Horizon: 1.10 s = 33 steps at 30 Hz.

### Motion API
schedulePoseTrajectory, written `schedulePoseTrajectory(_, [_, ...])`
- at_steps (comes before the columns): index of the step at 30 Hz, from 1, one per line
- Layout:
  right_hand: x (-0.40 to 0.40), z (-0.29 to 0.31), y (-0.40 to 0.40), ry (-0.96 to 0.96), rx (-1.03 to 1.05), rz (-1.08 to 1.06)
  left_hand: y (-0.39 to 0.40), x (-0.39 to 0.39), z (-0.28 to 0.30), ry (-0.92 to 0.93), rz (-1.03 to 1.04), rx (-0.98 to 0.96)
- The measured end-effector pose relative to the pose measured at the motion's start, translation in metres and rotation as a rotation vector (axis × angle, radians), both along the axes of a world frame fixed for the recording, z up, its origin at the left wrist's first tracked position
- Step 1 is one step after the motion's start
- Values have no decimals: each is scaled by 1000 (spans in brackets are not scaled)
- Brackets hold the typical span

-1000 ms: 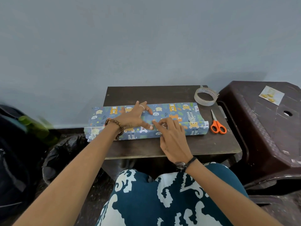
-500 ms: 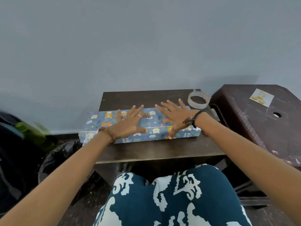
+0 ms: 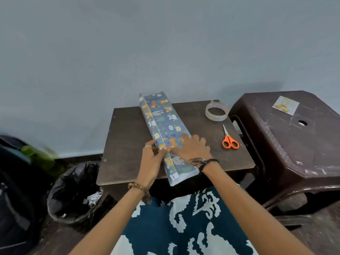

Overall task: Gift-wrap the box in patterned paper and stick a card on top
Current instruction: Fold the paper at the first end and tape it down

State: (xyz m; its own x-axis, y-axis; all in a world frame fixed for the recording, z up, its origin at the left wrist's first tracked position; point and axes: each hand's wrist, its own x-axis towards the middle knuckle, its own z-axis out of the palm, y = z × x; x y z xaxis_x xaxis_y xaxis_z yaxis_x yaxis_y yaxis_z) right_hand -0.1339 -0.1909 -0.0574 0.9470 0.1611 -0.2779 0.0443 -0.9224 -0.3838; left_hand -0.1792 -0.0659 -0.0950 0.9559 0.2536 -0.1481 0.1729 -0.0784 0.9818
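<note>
Already the long box in blue animal-print paper [image 3: 166, 129] lies wrapped lengthwise on the dark wooden table [image 3: 127, 144], left hand [image 3: 153, 155] pinching its seam, right hand [image 3: 193, 149] pressing flat; ends, taping and yellow-printed card [image 3: 285, 105] seemingly remain.

A plain pale blue-grey wall [image 3: 165, 43] is seen behind a small dark brown table [image 3: 128, 144]. A dark brown plastic stool [image 3: 287, 144] is set just to the right of the table. A bin lined with a black bag [image 3: 73, 190] is placed on the dark floor [image 3: 312, 236] at the left
</note>
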Motion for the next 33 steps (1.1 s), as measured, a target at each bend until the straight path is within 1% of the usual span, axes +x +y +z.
schedulePoseTrajectory(1, [2,0,-9,16,99,14,0,1,4,-17,-15,-30])
schedulePoseTrajectory(2, [3,0,-18,20,229,26,3,2,7,-43,-30,-19])
schedulePoseTrajectory(3, [4,-4,-27,20,369,32,8,5,7,-68,-33,39])
schedulePoseTrajectory(5, [4,-14,-44,-4,584,42,17,9,3,-107,2,257])
schedulePoseTrajectory(6, [3,-20,-51,-16,655,56,20,8,0,-130,21,362])
schedulePoseTrajectory(8, [-1,-32,-63,-5,716,122,25,0,-4,-172,31,454])
schedulePoseTrajectory(9, [-4,-36,-68,14,724,159,29,-6,-6,-201,16,463])
schedulePoseTrajectory(11, [-10,-41,-74,40,744,218,39,-20,-7,-269,-82,484])
schedulePoseTrajectory(13, [-13,-45,-76,35,781,246,49,-29,-9,-330,-222,585])
schedulePoseTrajectory(15, [-15,-50,-77,24,810,245,54,-32,-10,-319,-292,645])
schedulePoseTrajectory(20, [-17,-53,-80,49,840,267,49,-36,-7,-245,-297,562])
schedulePoseTrajectory(25, [-17,-56,-74,-212,746,278,35,-37,-17,-295,-131,457])
schedulePoseTrajectory(27, [-18,-57,-71,-261,707,289,32,-37,-21,-311,-86,497])
schedulePoseTrajectory(29, [-18,-57,-68,-329,666,311,31,-34,-23,-291,-65,560])
schedulePoseTrajectory(33, [-17,-60,-63,-496,492,342,23,-30,-17,-223,-68,724])
